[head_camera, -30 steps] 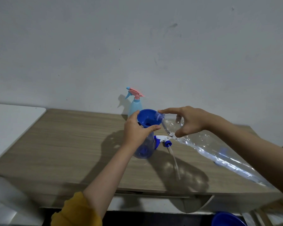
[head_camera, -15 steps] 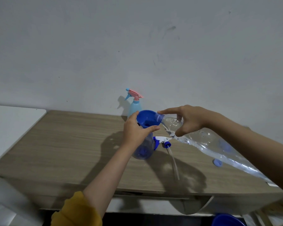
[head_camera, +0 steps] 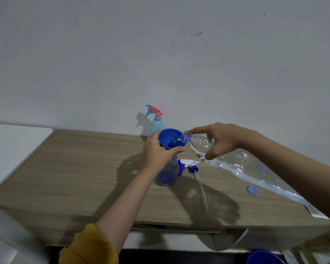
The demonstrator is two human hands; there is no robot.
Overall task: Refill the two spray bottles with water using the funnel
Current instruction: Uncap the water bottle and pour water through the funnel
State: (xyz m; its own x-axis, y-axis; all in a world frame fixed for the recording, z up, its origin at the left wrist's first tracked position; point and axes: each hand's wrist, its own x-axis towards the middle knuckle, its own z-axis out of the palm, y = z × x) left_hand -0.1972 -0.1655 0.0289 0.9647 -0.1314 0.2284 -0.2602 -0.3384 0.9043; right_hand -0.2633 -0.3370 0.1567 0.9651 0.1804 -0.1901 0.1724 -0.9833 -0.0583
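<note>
Pouring water bottle into funnel.

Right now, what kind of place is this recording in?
Probably a plain room at home, not a kitchen or lab: a bare grey wall, a wood-grain table, and part of a blue tub below it.

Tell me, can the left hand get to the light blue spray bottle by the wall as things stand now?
Probably not freely: the left hand is holding the funnel on the clear spray bottle, and the light blue spray bottle stands just behind them.
</note>
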